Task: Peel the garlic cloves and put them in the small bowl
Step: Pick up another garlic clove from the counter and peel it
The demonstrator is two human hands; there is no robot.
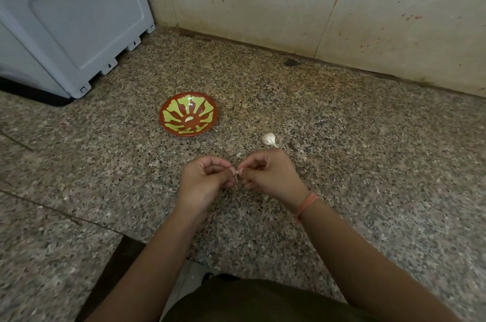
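A small red bowl (168, 122) with a green leaf pattern sits on the speckled granite counter, and one peeled pale garlic clove (189, 119) lies at its centre. My left hand (203, 182) and my right hand (271, 173) meet in front of me, below the bowl, both pinching a small garlic clove (237, 174) between thumbs and fingertips. Most of that clove is hidden by the fingers. A white piece of garlic bulb (269, 139) with its skin on lies on the counter just beyond my right hand.
A grey-blue appliance (65, 24) stands at the back left of the granite counter (368, 137). A beige tiled wall (289, 1) runs along the back. The counter's front edge has a notch near my body. An orange band circles my right wrist.
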